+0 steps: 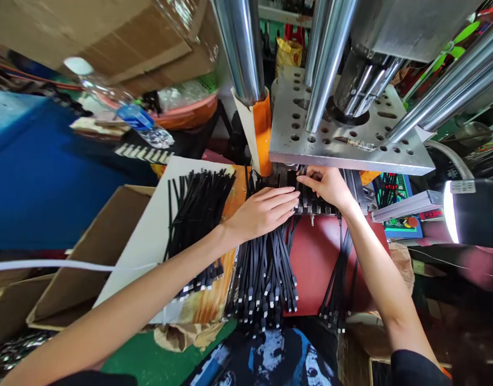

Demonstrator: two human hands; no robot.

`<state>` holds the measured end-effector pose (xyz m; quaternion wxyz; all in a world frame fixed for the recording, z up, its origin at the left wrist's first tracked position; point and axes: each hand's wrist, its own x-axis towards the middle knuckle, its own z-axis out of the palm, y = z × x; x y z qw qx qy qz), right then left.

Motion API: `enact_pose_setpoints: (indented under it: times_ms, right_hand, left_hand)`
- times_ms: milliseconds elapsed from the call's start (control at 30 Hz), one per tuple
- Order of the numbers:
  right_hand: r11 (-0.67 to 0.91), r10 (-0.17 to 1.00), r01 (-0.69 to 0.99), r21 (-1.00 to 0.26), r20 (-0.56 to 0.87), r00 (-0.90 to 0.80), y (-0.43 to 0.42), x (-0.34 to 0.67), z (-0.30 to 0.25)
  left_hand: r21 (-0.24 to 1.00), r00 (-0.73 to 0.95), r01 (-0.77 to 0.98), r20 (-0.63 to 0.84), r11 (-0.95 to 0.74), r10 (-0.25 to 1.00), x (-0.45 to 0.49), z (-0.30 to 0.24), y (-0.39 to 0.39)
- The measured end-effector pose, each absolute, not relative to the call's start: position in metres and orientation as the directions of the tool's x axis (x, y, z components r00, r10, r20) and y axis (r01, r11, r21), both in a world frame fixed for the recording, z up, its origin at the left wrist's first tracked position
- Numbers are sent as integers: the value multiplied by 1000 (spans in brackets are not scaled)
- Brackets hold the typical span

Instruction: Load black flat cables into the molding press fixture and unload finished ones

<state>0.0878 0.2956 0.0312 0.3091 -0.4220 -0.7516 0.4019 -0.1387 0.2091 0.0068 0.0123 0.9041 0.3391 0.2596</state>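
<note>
Under the raised plate of a press, my right hand (326, 185) pinches what looks like the end of a black cable over the slotted metal mould (311, 208). My left hand (266, 213) lies flat with fingers stretched out, its fingertips at the mould's left part. Below that hand hangs a bundle of black cables (266, 268) with small light-tipped plugs. A second pile of black cables (198, 209) rests on the white and brown board (150, 236) to the left. More cables (337, 289) hang down at the mould's right side, over a red surface (311, 257).
The drilled steel plate (294, 145) and shiny columns (240, 48) stand close above my hands. At right are a lit lamp (467, 212) and a control panel (403, 214). Cardboard boxes (89, 257), a blue bin (41, 171) and a plastic bottle (136, 115) are at left.
</note>
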Motion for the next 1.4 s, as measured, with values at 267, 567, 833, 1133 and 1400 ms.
enact_pose_setpoints:
  times_ms: [267,567,833,1133,1400]
  right_hand:
    - [324,882,336,-884,154,-445,294,90,30]
    - [364,851,324,-873,170,-496,299,94,22]
    - [466,885,632,-619,345,-313,253,103,29]
    - [462,884,882,-92,133,-449,254,92,43]
    - [433,895,899,-62,151,-420,303,70,42]
  left_hand:
    - [281,501,651,539,-705,677,-123,-2,203]
    - [109,630,715,325,-690,705,-118,11,181]
    - [44,498,848,275,-528,822,-85,6,161]
    - [119,496,843,202,-524,845,-93,39,212]
    - [95,477,849,283,-519,832,-97,34,278]
